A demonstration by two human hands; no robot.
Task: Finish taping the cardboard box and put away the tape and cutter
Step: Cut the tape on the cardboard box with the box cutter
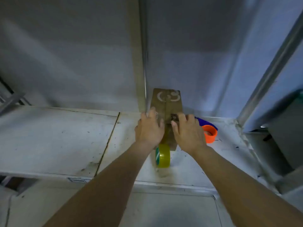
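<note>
White bench (49, 136): both hands, left (150, 130) & right (188, 133), fingers spread flat on cardboard box (168, 102), prob. smoothing tape w/ tape roll (163, 155) hanging at near end.

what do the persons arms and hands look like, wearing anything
Both forearms are bare, with no sleeves in view. The left hand and right hand wear no gloves, and no watch, ring or wristband shows. No markings are visible.

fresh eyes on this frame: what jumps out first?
Both hands pressed on a cardboard box at centre: left hand flat on its left side, right hand on its right. A yellow tape roll hangs at the box's near end, its strip running up the seam. An orange roll sits just right of the right hand.
</note>
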